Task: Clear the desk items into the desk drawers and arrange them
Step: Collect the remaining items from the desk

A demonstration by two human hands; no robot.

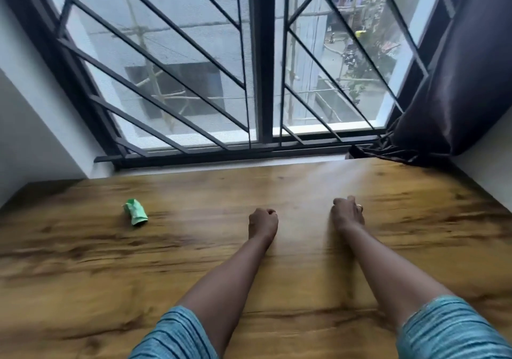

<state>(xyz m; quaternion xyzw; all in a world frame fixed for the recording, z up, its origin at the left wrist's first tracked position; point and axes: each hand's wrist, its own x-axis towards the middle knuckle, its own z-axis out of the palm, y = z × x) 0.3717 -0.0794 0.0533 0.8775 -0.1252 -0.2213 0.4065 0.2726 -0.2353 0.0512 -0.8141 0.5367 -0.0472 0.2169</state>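
Observation:
A crumpled green wrapper [135, 212] lies on the wooden desk [194, 247], left of centre. My left hand [262, 223] rests on the desk about a forearm's width to the right of the wrapper, fingers curled into a loose fist with nothing in it. My right hand [347, 213] rests further right, also curled and holding nothing, with a ring on one finger. Both forearms stretch forward across the desktop. No drawers are in view.
A barred window [260, 67] runs along the desk's far edge. A dark curtain [448, 103] hangs at the far right and bunches onto the desk's back corner. White walls close in both sides.

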